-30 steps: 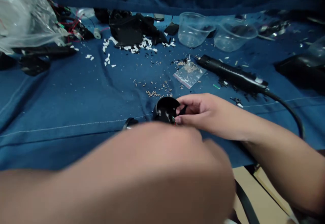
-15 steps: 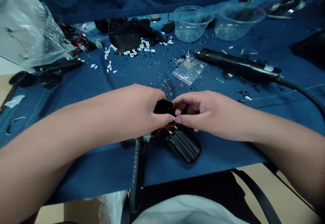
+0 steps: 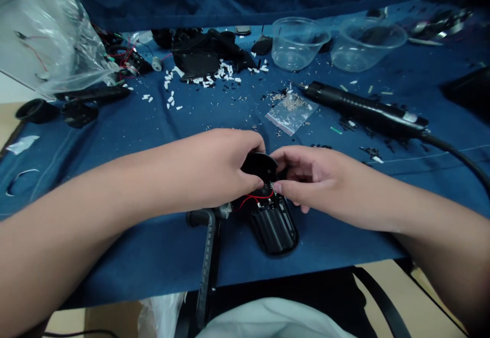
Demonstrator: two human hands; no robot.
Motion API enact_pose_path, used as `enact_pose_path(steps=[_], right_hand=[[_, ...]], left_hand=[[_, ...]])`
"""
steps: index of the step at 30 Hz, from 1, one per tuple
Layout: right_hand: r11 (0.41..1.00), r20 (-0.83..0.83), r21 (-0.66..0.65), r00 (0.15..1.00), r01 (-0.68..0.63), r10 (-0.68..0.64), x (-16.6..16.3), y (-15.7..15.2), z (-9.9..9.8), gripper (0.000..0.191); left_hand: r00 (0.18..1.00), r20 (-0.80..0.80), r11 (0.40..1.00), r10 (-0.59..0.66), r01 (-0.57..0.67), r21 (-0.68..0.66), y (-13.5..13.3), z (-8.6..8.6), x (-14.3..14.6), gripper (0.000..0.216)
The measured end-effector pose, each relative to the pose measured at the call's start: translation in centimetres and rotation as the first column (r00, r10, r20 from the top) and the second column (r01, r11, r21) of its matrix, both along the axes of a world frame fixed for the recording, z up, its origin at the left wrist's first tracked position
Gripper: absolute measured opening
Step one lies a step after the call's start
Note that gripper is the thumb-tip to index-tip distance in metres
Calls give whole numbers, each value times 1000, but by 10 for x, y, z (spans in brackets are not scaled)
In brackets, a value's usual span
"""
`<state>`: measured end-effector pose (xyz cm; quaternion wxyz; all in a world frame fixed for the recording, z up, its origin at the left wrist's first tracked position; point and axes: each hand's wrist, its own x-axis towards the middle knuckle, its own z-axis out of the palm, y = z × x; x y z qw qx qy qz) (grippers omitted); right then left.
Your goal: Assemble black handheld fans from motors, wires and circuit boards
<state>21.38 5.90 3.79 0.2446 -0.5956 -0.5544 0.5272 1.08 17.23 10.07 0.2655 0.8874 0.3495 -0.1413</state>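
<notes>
A black plastic housing (image 3: 273, 228) with ribbed battery slots lies near the table's front edge, its slotted end towards me. Red wires (image 3: 250, 196) run across its upper part. My left hand (image 3: 237, 162) is closed around the left side of the far, curved end, thumb on the inside. From the right, my right hand (image 3: 306, 174) grips the rim, its thumb at a small part with thin metal pins (image 3: 271, 186). Its other fingers are partly hidden behind the housing. A black handle-like piece (image 3: 207, 261) joins a silvery part (image 3: 225, 210) at the left.
A black electric screwdriver (image 3: 363, 111) lies at the right with its cord. Beyond my hands are a small bag of screws (image 3: 293, 111), white plastic bits (image 3: 225, 70) and two clear cups (image 3: 294, 47) (image 3: 363, 52). Wired parts (image 3: 128, 62) sit beside a plastic bag (image 3: 61, 47).
The housing has turned so its slotted end points more straight towards me. My thumbs have moved apart, and more of the curved inside shows. The whole view has shifted slightly.
</notes>
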Motion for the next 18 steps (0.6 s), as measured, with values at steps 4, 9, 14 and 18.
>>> enact_pose_path(steps=[4,9,14,18], right_hand=[[989,-149,-133,988,-57,37,1,-5,3,48],[969,-247,-212,966,-124,70,2,-6,5,28],[967,-282,-195,954,-163,104,1,-6,2,16],[957,-305,-228,947,-179,104,1,-8,-1,15]], left_hand=[[998,62,999,30,-29,-14,-2,0,0,25],[991,132,1000,17,-18,3,-4,0,-2,25],[991,131,1000,16,-13,-24,-5,3,-3,31],[994,112,1000,-21,19,21,-7,2,3,30]])
